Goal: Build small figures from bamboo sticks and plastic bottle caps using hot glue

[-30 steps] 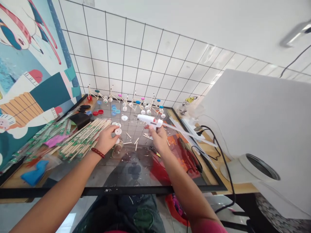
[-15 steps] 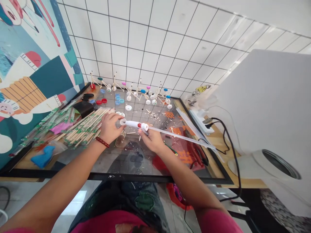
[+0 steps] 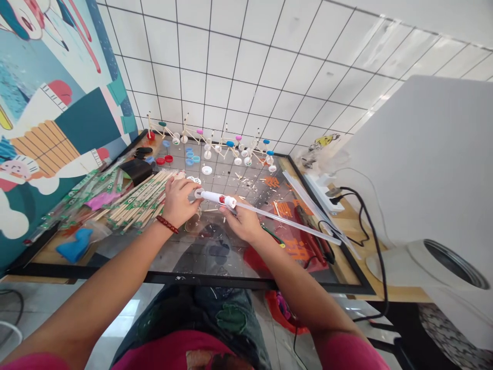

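Note:
My right hand [image 3: 245,222] is wrapped round a white hot glue gun [image 3: 212,197], its nozzle pointing left. A long clear glue stick [image 3: 290,222] sticks out of the gun's back end to the right. Between the fingertips of my left hand [image 3: 179,204], a small whitish bottle cap [image 3: 198,193] is pinched. The gun's nozzle reaches the cap; whether they touch, I cannot tell. Left of this hand lies a pile of chopsticks [image 3: 140,203] in green-printed wrappers. Just beyond the hands, a white cap [image 3: 207,170] rests on the table.
Several small stick models with bottle-cap wheels [image 3: 230,144] stand along the table's back edge. Red caps [image 3: 168,159] and blue caps [image 3: 189,161] lie near them. Blue clay [image 3: 75,245] sits at front left. On the right are a power strip [image 3: 325,198] and a black cable [image 3: 379,246].
The glue gun's nozzle and the cap have come slightly closer together. Both hands keep their holds, and the whole view has shifted a little.

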### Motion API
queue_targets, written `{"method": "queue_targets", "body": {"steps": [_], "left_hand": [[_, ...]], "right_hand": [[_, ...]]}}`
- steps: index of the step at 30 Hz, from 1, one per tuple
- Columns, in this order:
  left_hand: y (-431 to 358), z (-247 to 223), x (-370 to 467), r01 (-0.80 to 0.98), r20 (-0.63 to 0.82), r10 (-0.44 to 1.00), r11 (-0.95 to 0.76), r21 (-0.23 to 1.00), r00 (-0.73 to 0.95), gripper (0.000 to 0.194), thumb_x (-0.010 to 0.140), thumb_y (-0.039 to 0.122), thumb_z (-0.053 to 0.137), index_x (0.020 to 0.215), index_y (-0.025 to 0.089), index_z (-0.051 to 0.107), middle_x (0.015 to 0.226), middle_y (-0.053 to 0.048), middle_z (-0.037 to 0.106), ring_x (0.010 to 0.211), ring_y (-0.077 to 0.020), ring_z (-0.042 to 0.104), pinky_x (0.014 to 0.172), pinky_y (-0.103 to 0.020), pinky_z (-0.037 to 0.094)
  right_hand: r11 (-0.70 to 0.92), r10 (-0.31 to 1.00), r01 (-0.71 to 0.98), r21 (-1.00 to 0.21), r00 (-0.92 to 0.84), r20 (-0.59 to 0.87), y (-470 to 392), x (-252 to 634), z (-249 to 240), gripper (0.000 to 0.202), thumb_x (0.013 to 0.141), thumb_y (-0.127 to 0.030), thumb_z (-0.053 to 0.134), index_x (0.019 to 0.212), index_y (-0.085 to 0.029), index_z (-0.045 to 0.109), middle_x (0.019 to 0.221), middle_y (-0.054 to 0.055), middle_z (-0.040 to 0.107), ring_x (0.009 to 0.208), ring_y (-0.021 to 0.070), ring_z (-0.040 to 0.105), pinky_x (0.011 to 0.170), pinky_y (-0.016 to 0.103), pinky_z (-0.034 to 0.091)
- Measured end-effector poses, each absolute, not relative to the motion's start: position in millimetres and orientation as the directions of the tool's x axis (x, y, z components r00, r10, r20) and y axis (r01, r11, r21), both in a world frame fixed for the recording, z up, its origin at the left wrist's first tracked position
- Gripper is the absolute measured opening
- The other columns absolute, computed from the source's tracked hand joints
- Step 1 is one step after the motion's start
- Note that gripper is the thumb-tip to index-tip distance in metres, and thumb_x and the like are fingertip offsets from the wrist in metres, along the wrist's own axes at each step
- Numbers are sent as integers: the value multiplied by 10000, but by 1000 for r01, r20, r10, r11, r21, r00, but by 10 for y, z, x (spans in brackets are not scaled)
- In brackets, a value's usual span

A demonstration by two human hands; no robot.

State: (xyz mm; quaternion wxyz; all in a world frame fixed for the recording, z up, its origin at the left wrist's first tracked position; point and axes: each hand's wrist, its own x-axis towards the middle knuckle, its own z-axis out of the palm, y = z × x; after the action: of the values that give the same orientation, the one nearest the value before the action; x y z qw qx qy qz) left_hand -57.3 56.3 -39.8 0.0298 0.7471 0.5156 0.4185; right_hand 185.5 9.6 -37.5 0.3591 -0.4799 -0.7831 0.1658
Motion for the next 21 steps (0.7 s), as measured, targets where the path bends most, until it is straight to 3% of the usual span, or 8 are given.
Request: {"method": "queue_targets", "body": {"steps": [10,15,21], "left_hand": [[577,-430,-574,728,660,738,-528,436,140,210,822,275,824,1031,253,826,1147,-87,801,1198,-353,747,1327,-612,364],[648,-421,-621,702,644,765,-473,532,27,289,731,325,889,998,240,816,1130,-83,723,1171,-344,714,1103,-516,584],[641,-397,-638,589,587,810,-467,659,-15,295,778,333,805,1044,208,826,1025,-68,736,831,-213,666,819,-377,606]], "right_hand": [[453,889,569,-686,-232,395,91,1846,-367,356,1035,-513,651,1259,-279,798,1140,90,844,1018,290,772,945,382,613],[358,927,441,-823,-62,371,127,1889,-393,470,990,-642,665,1189,-239,802,953,66,833,871,268,752,856,384,603],[330,932,248,-911,64,356,162,1930,-419,519,978,-695,684,1196,-229,752,1021,80,862,850,230,764,851,368,618]]}}
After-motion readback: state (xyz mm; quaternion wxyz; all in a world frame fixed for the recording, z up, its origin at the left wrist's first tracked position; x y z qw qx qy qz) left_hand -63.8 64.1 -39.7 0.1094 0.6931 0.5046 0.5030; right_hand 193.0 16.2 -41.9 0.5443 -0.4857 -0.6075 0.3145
